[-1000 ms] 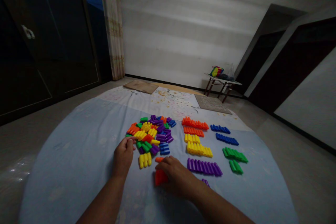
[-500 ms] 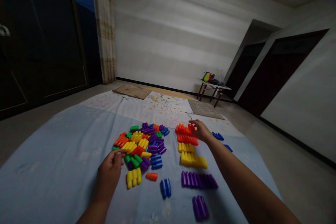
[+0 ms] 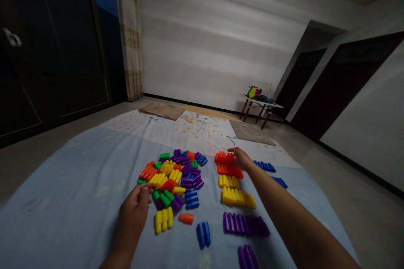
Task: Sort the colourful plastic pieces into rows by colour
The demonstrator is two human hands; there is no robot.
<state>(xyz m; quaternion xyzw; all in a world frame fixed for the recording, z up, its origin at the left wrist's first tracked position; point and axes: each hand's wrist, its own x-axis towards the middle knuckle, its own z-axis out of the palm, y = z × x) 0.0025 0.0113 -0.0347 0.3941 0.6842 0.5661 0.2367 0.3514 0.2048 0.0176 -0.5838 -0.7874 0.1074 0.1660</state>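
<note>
My left hand (image 3: 134,210) rests at the near-left edge of a mixed pile of plastic building blocks (image 3: 168,189). Its fingers are loosely bent, the index fingertip beside a yellow block (image 3: 158,180), and I see nothing held in it. My right hand (image 3: 242,160) reaches to the far right, its fingers closed around the right end of a row of orange-red blocks (image 3: 224,157). The fingers partly hide that end. A second orange-red row (image 3: 229,171) lies just nearer, followed by yellow rows (image 3: 238,197) and a purple row (image 3: 246,224).
Blue blocks (image 3: 265,166) lie right of my right forearm. Nearer me are a yellow block group (image 3: 164,220), a single orange block (image 3: 186,218), a blue pair (image 3: 203,234) and purple blocks (image 3: 248,257). All lie on a pale blue flowered sheet (image 3: 85,185). A small table (image 3: 261,103) stands behind.
The view has shifted slightly, moving the blocks a little right and down in the picture. My right hand stays at the orange-red row, and my left hand remains by the pile.
</note>
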